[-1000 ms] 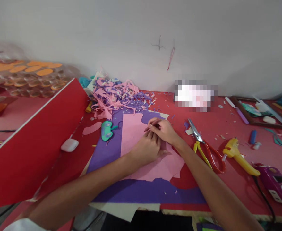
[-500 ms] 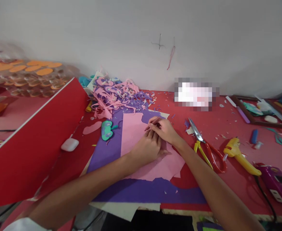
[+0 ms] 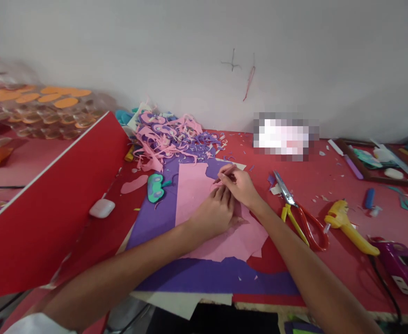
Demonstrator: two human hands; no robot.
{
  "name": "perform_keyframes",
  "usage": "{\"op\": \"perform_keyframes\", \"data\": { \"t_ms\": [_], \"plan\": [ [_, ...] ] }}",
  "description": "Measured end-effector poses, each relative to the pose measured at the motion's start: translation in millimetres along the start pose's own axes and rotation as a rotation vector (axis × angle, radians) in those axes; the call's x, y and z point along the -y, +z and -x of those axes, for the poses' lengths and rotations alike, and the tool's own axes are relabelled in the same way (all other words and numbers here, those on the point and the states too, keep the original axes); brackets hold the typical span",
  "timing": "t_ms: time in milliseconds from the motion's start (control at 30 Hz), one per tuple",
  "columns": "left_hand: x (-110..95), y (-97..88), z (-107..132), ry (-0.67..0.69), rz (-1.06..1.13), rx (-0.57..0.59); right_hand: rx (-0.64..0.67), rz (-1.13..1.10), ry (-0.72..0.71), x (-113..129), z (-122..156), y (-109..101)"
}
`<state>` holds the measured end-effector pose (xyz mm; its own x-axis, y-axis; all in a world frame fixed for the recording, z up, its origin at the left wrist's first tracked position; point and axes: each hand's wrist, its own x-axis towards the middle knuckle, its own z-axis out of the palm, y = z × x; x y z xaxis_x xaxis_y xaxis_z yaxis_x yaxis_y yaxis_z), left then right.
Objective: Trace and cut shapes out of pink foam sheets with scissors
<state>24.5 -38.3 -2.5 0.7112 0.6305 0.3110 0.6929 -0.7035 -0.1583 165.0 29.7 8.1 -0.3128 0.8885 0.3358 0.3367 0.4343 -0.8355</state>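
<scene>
A pink sheet (image 3: pixel 193 199), foam or felt by its look, lies on a larger purple sheet (image 3: pixel 155 273). My left hand (image 3: pixel 212 214) rests on the pink sheet, fingers pressing down and thumb stretched to the right. Just beyond it, my right hand (image 3: pixel 240 186) is closed in a pinch; what it grips is too small and hidden to name. A curved pink edge shows by the fingertips of both hands. Left of the pink sheet sits a small teal and purple cut-out shape (image 3: pixel 155 188). Scissors (image 3: pixel 289 199) with red and yellow handles lie right of my right hand.
Pink and purple scraps (image 3: pixel 169 137) are heaped at the back. A red board (image 3: pixel 57 199) leans on the left, near a white earbud case (image 3: pixel 102 208). On the right are a yellow glue gun (image 3: pixel 350 227), a purple power box (image 3: pixel 402 266) and a brown-framed tray (image 3: pixel 367 174).
My right hand has lifted slightly and its fingers have shifted at the curved pink edge. My left hand stays pressed in place. The view has moved very slightly.
</scene>
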Motion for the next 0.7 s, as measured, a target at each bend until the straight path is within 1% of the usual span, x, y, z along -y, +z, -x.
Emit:
{"op": "perform_keyframes", "data": {
  "t_ms": [233,433,700],
  "plan": [
    [-0.2,-2.0,0.7,0.012,-0.021,0.002,0.038,0.053,0.01,3.9,-0.8,3.5],
    [-0.6,-1.4,0.7,0.022,-0.045,0.01,0.133,-0.07,0.068,8.0,0.4,6.1],
    [-0.2,-1.3,1.8,0.01,-0.027,0.016,0.186,-0.034,0.08,11.2,1.2,2.3]
  ]
}}
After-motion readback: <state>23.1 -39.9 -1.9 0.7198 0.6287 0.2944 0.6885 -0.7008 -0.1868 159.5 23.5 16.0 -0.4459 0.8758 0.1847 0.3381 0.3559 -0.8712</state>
